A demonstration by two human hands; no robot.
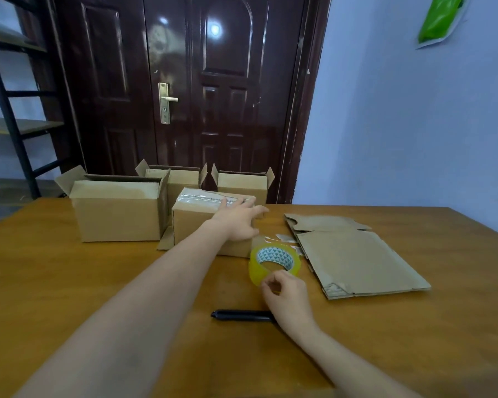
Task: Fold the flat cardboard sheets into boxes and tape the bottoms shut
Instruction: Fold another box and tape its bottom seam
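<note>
Left hand (239, 218) spread flat on taped box (210, 222), fingers straight along its top right edge; right hand (285, 291) pinching near rim of yellow tape roll (273, 261). Beneath both, wooden worktop (98, 282). Behind, three open-flapped boxes (118, 209). Right of roll, stacked flat cardboard sheets (357, 259). Nearest, black pen (242, 315).

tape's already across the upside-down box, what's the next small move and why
Probably run the left hand flat along the clear tape strip on the taped box to press it down. That hand already rests open on the box's top edge, while the right hand pinches at the tape roll, so the strip looks laid but may not be smoothed yet.
</note>
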